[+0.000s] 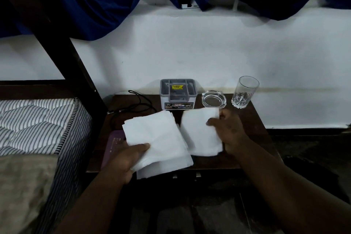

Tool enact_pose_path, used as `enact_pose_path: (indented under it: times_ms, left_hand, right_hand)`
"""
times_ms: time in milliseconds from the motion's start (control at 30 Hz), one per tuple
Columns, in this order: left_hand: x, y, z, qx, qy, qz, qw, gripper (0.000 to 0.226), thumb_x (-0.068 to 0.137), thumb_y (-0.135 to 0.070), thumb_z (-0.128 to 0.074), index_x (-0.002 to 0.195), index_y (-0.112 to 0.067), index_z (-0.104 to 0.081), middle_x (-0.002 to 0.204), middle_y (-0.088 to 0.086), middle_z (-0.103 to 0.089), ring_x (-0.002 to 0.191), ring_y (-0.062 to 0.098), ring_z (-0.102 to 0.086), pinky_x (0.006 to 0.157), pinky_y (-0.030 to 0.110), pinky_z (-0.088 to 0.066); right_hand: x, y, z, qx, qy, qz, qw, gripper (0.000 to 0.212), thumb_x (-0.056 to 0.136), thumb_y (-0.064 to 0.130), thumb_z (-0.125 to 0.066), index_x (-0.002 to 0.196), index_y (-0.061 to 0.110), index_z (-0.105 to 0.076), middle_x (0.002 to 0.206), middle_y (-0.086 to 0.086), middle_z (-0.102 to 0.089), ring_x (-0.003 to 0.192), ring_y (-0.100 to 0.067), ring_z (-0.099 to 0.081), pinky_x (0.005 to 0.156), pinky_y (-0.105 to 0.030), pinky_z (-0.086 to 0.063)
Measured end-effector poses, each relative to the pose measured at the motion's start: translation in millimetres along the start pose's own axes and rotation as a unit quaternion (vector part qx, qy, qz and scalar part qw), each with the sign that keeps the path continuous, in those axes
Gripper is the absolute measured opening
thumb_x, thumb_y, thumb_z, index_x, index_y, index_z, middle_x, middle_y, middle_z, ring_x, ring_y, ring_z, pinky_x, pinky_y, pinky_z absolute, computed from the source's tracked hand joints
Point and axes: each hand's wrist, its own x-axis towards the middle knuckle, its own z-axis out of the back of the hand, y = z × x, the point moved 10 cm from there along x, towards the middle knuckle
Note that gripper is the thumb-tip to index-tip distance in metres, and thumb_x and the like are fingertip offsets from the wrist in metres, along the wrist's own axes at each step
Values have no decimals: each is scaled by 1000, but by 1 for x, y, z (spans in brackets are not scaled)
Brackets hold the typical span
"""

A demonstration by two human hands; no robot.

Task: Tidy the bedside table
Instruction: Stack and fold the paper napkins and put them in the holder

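Over the dark wooden bedside table (252,119) I hold white tissues in both hands. My left hand (125,159) grips a stack of white tissues (157,138) by its near left corner, thumb on top. My right hand (229,131) pinches a second white tissue (199,133) along its right edge. The two bundles sit side by side, almost touching. A purple notebook (115,142) lies partly hidden under my left hand and the stack.
At the table's back stand a grey plastic organiser box (178,93), a glass ashtray (214,99) and an empty drinking glass (245,92). A black cable (133,108) coils at the back left. A striped mattress (38,121) borders the left; a white wall lies behind.
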Motion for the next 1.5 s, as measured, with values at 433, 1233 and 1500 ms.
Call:
enact_pose_path:
  times_ms: [433, 1233, 1500]
  left_hand:
    - [-20, 11, -58, 80, 59, -22, 995, 24, 81, 10, -74, 98, -6, -79, 97, 13, -81, 87, 26, -78, 74, 33, -64]
    - [-40, -16, -67, 14, 130, -24, 991, 27, 100, 2, -49, 114, -3, -72, 100, 12, -80, 82, 23, -78, 68, 34, -66]
    - [-29, -13, -39, -18, 102, 14, 994, 41, 102, -40, -50, 115, -13, -78, 110, 13, -79, 92, 27, -79, 72, 38, -63]
  right_hand:
    - [-77, 91, -73, 320, 315, -98, 888, 53, 75, 7, -63, 127, 8, -68, 122, -14, -70, 115, -32, -67, 101, -47, -53]
    - [-47, 64, -46, -224, 15, 165, 960, 47, 71, 30, -72, 114, 26, -56, 112, 11, -58, 102, -11, -54, 94, -31, -42]
    - [-48, 13, -74, 5, 197, -74, 978, 31, 73, -14, -63, 99, 3, -66, 100, -26, -73, 81, -34, -70, 73, -51, -58]
